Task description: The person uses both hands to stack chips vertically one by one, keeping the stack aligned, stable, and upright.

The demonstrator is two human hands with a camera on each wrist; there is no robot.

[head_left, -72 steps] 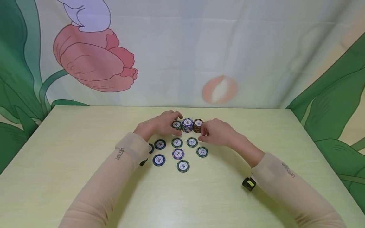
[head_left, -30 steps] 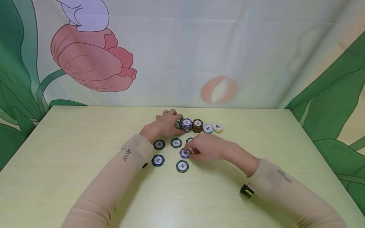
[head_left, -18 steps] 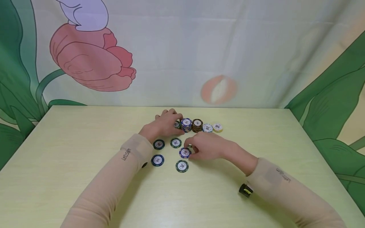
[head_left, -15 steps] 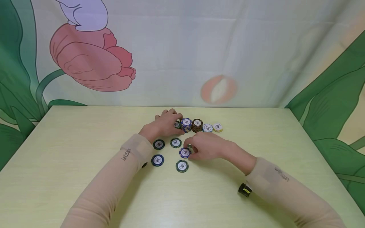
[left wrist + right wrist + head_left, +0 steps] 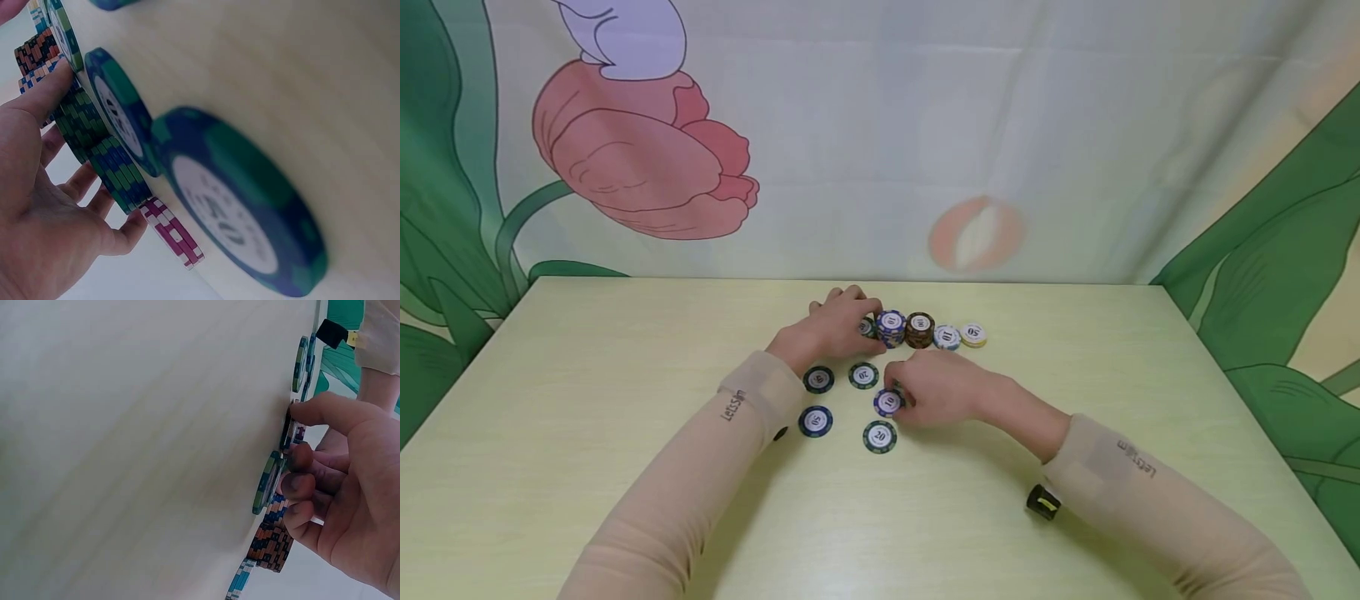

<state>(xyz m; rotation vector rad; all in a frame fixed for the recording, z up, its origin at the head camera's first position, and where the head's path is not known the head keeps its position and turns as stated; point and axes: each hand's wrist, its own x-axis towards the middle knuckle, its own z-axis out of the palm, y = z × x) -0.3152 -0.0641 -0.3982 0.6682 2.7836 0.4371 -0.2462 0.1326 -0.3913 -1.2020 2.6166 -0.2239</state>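
Note:
At the back of the table, my left hand (image 5: 829, 327) holds green poker chip stacks (image 5: 81, 125), thumb in front and fingers behind. Its thumb lies against the orange-and-blue stack (image 5: 891, 327). My right hand (image 5: 951, 387) pinches a purple-blue 10 chip (image 5: 887, 403) between thumb and finger, at the table's surface. That hand covers part of the area beneath it; a green chip (image 5: 267, 482) shows by its fingers in the right wrist view. Green 20 chips (image 5: 880, 437) and blue 50 chips (image 5: 816, 422) lie flat nearby.
Right of the stacks stand a brown stack (image 5: 920, 331), a light-blue chip pile (image 5: 947, 337) and a yellow-edged pile (image 5: 973, 335). Magenta chips (image 5: 172, 231) sit past the left fingers. A printed curtain (image 5: 820, 150) hangs behind the table (image 5: 625, 358).
My right hand has come from beside the brown stack toward me, onto the 10 chip, which has slid slightly right. The left hand has barely moved.

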